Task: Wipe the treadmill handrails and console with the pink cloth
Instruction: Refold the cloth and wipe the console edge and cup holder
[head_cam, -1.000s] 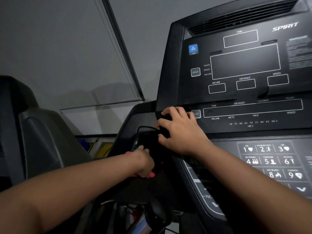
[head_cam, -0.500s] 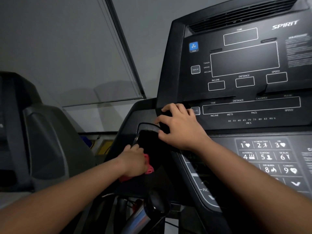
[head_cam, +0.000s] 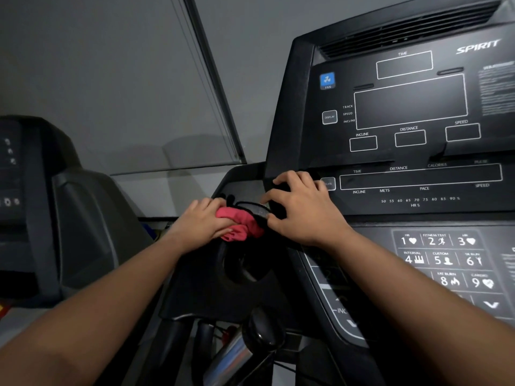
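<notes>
We see the pink cloth (head_cam: 241, 224) bunched into a crumpled wad at the left edge of the console (head_cam: 404, 129), pressed against a black pocket just left of the keypad. The console is black, upright and tilted, its display windows dark, marked SPIRIT at far right.

The console (head_cam: 404, 168) runs off the right edge — its fine print there blurs unreadable.
</notes>
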Available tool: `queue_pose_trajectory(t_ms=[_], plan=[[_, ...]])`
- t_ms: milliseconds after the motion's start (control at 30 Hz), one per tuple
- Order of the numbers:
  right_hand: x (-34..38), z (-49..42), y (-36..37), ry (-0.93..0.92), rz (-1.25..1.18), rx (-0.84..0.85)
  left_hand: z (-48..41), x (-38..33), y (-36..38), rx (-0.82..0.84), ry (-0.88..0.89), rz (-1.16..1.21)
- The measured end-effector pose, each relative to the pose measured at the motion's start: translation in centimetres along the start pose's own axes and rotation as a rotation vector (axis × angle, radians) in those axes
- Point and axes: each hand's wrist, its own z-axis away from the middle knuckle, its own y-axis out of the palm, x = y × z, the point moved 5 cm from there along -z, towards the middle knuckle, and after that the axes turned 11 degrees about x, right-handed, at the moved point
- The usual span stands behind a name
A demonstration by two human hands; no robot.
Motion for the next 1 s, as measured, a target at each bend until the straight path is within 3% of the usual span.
queue_pose_trajectory(t_ms=[100,200,300,500,633,767,900,1000], plan=[[-0.1,0.0,-0.1,0.002,-0.003,-0.014,1.0,0.2,1.3,-0.143,-0.107,0.159],[-0.1,0.0,-0.1,0.004,-0.001,-0.013,2.1,0.4,3.0,-0.161,-0.412,0.513],[-0.1,0.1,-0.1,0.005,-0.003,-0.01,3.6,0.4,4.3,-0.066,-0.71,0.878],[0.1,0.2,-0.1,0.004,0.009,-0.004,7.2,0.4,7.2,0.13,-1.083,1.011],[0.2,0.1,-0.1,0.013,0.034,-0.003,8.5,-1.8,5.0,0.093,-1.128,0.796],[0.2,0.1,0.0,0.016,0.053,0.0,7.4,-5.6,2.3,-0.041,-0.923,0.618],[0.3,0.1,0.0,0.015,0.059,-0.006,4.3,-5.3,2.0,-0.033,-0.873,0.692],[0.5,0.1,0.0,0.015,0.059,0.001,1.3,-3.2,1.5,-0.184,-0.935,0.879]])
